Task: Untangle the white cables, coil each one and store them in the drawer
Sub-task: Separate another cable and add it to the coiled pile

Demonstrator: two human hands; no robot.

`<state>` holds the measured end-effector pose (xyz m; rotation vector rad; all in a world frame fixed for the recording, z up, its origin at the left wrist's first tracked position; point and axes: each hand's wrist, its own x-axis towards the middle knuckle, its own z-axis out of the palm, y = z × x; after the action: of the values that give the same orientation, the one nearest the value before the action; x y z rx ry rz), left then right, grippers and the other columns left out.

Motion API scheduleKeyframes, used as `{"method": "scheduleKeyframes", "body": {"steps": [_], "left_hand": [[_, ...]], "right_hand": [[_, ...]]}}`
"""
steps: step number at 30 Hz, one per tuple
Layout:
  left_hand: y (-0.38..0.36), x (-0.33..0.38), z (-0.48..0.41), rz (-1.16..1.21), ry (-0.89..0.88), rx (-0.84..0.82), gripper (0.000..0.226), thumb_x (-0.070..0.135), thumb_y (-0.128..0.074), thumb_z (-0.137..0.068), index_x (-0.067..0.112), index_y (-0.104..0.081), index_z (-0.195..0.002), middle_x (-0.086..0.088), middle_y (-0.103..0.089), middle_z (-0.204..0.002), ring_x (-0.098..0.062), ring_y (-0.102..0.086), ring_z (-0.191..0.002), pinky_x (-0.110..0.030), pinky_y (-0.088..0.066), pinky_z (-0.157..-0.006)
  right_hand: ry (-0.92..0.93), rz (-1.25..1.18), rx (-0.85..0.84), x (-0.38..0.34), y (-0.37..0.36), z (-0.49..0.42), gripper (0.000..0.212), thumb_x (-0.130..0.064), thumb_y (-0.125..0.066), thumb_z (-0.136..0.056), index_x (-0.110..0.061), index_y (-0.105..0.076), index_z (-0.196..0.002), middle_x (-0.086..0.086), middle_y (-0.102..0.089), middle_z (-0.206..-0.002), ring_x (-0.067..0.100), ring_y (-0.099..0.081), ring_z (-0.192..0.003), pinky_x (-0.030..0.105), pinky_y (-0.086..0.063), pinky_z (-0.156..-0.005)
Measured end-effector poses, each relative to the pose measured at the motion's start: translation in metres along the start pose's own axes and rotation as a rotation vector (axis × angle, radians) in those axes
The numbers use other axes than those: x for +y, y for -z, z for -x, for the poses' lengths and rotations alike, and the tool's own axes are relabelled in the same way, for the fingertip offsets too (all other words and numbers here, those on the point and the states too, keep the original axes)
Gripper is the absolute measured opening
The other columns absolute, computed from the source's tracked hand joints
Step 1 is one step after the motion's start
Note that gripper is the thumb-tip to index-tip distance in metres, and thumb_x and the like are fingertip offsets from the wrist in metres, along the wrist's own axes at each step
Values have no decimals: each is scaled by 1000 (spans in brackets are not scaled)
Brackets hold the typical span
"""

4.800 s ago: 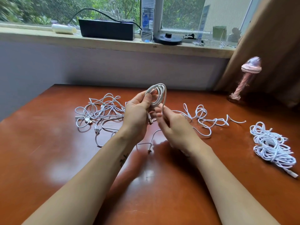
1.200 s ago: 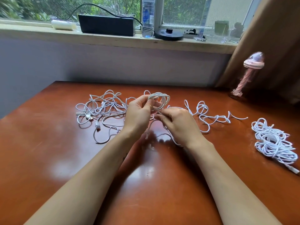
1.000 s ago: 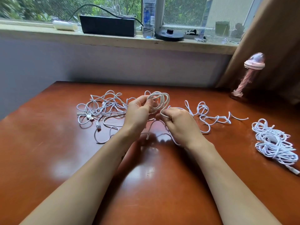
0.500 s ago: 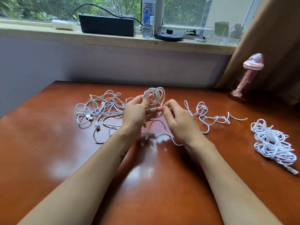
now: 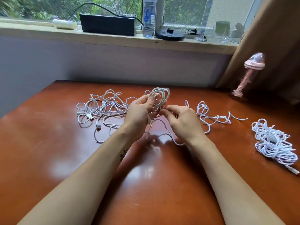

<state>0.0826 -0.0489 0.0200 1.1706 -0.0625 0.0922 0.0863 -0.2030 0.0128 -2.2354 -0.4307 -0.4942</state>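
**What have your hands got?**

My left hand [image 5: 139, 114] pinches the coil [image 5: 159, 96] between thumb and fingers, so the loops stand up above the worktop [image 5: 48, 143]. My right hand [image 5: 181, 120] has its fingers curled and nips the tail [image 5: 177, 143] just under the coil. The slack sags to the worktop beneath my right wrist, and a plug [image 5: 150, 125] dangles below my left palm.

**What could spoil it?**

The loops are held at one spot only. If my thumb eases while I wrap, I expect they'd spring apart. The tangle [image 5: 103, 109] lies just left of my hand, so a dragged tail could snag it. The loose cable [image 5: 211, 117] on the right could catch too. The finished coils [image 5: 274, 143] sit well apart, at the right edge. I can't see the drawer.

**What's different from a second ago?**

Back then the coil was tipped flatter and lower, with my right hand tucked against it. Now it's lifted and more upright. The tangle, the loose cable and the finished coils haven't moved.
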Motion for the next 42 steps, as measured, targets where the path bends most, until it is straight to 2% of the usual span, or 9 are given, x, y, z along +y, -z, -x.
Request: {"method": "scheduleKeyframes", "body": {"steps": [5, 12, 17, 22, 26, 30, 36, 39, 42], "left_hand": [[-1, -4, -1, -175, -104, 49, 19, 18, -55, -105, 12, -73, -108, -12, -77, -105, -36, -71, -107, -51, -54, -100], [8, -9, -1, -687, -429, 107, 21, 14, -53, -101, 17, -73, -106, 6, -77, -96, -7, -72, -92, -36, -57, -89], [19, -13, -6, -958, -620, 110, 21, 10, -52, -100, 7, -71, -108, -5, -76, -93, -21, -71, -85, -38, -53, -79], [27, -16, -12, -1165, -653, 39, 32, 26, -39, -100, 4, -63, -104, -20, -71, -86, -40, -64, -80, -50, -51, -70], [28, -13, -11, -1209, -636, 24, 34, 28, -36, -99, 5, -61, -104, -20, -70, -88, -41, -62, -82, -51, -49, -71], [28, -13, -12, -1212, -605, 7, 29, 23, -40, -98, 7, -63, -104, -17, -72, -90, -39, -64, -84, -49, -51, -73], [24, -16, -3, -1116, -547, -79, 17, 9, -54, -94, 13, -70, -101, 0, -74, -84, -21, -67, -78, -39, -53, -72], [18, -12, -3, -1028, -602, -30, 17, 10, -53, -96, 11, -70, -101, -1, -74, -86, -17, -68, -78, -37, -54, -73], [11, -9, 3, -931, -603, -68, 20, 9, -53, -95, 14, -71, -104, 4, -74, -87, -10, -71, -81, -31, -56, -77]], "right_hand": [[3, -9, -29, -4, -1, 1, 16, -37, -68, -94, -23, -76, -93, -18, -58, -61, -1, -54, -61, 20, -39, -60], [14, 26, -139, -14, 5, 5, 24, -18, -75, -82, -22, -69, -105, -18, -61, -68, -9, -57, -66, 8, -40, -64], [-18, 100, -238, -13, 13, 3, 31, -11, -70, -86, -13, -68, -118, -7, -72, -96, 4, -56, -77, 7, -38, -69], [21, 192, -285, -12, 21, 4, 17, -20, -74, -90, -16, -76, -106, 0, -76, -90, 2, -57, -68, 19, -45, -76], [69, 80, -198, -10, 23, 3, 10, -21, -67, -97, -21, -76, -97, -8, -70, -65, 4, -64, -67, 25, -50, -75], [63, -181, -118, -9, 25, -3, 20, -21, -54, -105, -21, -72, -95, -3, -65, -67, 10, -57, -63, 31, -48, -67], [-21, -381, -95, -13, 31, -3, 34, -28, -41, -110, -14, -70, -102, -1, -62, -74, -1, -52, -63, 13, -40, -64], [-42, -358, -150, -11, 28, -2, 25, -33, -52, -106, -18, -71, -101, 11, -60, -74, 11, -52, -66, 22, -42, -63], [-47, -371, -134, -12, 28, -1, 13, -31, -62, -100, -20, -67, -96, -2, -41, -62, 7, -34, -55, 20, -28, -50]]}}
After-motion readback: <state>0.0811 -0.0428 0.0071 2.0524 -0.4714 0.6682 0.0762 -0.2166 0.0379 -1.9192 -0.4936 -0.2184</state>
